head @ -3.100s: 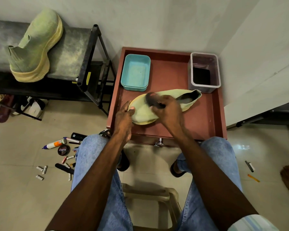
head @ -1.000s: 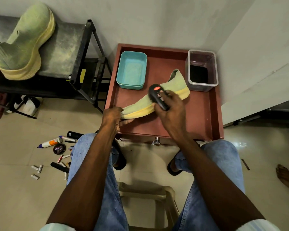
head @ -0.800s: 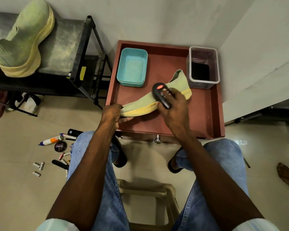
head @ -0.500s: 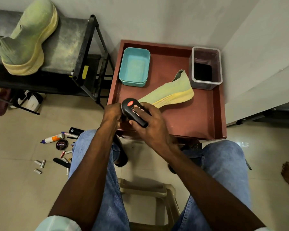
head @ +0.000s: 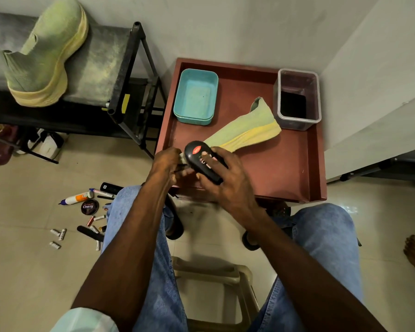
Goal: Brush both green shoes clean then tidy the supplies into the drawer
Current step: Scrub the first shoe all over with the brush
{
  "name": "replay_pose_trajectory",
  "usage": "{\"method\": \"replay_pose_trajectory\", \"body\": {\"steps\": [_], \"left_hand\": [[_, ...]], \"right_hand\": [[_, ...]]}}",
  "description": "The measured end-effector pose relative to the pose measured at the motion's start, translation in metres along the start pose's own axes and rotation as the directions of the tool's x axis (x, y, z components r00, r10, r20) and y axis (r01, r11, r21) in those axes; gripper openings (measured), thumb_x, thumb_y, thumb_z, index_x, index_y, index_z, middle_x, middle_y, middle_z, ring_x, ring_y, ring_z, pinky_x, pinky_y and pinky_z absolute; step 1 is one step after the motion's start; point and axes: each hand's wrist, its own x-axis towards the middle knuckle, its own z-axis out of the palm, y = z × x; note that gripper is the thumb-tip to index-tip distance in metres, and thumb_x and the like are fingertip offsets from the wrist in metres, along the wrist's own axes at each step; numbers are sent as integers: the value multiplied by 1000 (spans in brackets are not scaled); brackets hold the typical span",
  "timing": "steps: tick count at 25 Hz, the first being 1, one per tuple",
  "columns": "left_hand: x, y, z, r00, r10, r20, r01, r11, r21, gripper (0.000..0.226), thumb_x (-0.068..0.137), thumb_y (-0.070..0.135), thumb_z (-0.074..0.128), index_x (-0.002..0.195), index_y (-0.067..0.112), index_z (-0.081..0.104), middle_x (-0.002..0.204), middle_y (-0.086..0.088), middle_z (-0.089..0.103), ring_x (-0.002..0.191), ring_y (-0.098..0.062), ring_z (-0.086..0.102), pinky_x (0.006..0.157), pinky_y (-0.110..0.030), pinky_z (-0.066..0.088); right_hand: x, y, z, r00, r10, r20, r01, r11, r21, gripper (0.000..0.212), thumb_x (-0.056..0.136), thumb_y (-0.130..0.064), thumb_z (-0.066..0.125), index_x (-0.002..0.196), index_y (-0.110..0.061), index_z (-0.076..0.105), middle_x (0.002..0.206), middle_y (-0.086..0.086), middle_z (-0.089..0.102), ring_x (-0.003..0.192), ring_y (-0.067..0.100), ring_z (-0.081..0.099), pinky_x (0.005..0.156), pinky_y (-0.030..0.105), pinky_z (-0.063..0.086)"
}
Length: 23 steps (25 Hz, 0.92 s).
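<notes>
At frame centre the left hand (head: 167, 164) pinches the green shoe (head: 243, 130) toe to steady it while the right hand (head: 228, 180) clasps the black brush (head: 200, 159) for scrubbing

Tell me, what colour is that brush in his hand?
The brush is black with a red oval label, clearest in the head view.

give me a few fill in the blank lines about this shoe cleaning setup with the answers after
1. The right hand grips a black ____ at the toe of the green shoe.
2. The other green shoe rests on the ____.
3. The teal tray sits inside the open ____.
4. The round tin lies on the ____.

Missing words: brush; rack; drawer; floor
</notes>
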Motion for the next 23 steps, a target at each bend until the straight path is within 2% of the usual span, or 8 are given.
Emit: {"method": "replay_pose_trajectory", "body": {"steps": [4,6,10,13,16,18,21,23], "left_hand": [[-3,0,-2,998,-11,54,12,999,-30,30,100,13,31,88,0,54,60,-15,67,41,-16,65,35,-21,49],[-3,-1,0,999,-6,54,8,1000,-30,29,101,13,32,89,0,54,69,-17,66,41,-15,64,35,-21,49],[-4,-1,-1,1000,8,5,-8,1000,3,18,97,9,43,90,1,58,73,-14,62,44,-17,61,33,-19,44],[-4,-2,0,999,8,54,-7,1000,-7,25,101,13,36,90,1,55,73,-15,64,41,-15,63,34,-21,48],[-4,-2,-1,998,11,59,-11,1000,2,26,102,15,34,95,1,54,73,-16,63,38,-12,62,34,-21,48],[-2,-1,-1,999,25,46,-26,999,27,24,102,15,34,100,1,54,73,-14,62,35,-10,60,33,-20,47],[1,1,-2,998,63,20,-64,995,83,21,100,14,36,102,-1,51,73,-15,60,32,-10,57,30,-19,44],[3,2,-5,997,78,21,-80,988,132,23,100,13,37,102,-3,52,72,-16,59,30,-10,55,30,-20,43]], "right_hand": [[17,55,-27,910,348,-225,-346,937,47,46,75,-24,76,117,-8,68,120,14,58,108,28,57,89,44,52],[13,39,-19,917,318,-241,-315,948,52,45,74,-22,77,115,-8,69,119,14,58,108,29,56,90,42,51],[-3,-11,2,1000,-1,13,1,1000,1,43,77,-27,71,116,-9,68,122,16,58,106,31,56,86,34,50],[12,23,-9,988,137,-76,-136,990,29,44,75,-26,73,116,-9,69,120,15,60,107,31,58,91,39,51],[25,54,-22,915,333,-227,-332,942,42,45,73,-25,75,113,-8,70,114,15,61,104,29,58,89,43,50],[21,36,-15,928,301,-221,-291,954,76,44,72,-23,77,112,-7,70,114,15,61,104,27,57,93,38,49],[11,18,-8,984,130,-125,-124,991,53,44,72,-22,75,113,-7,70,115,15,60,104,26,55,93,29,45],[20,40,-17,966,201,-160,-203,979,5,44,74,-22,75,115,-7,69,118,16,59,107,24,53,93,28,45]]}}
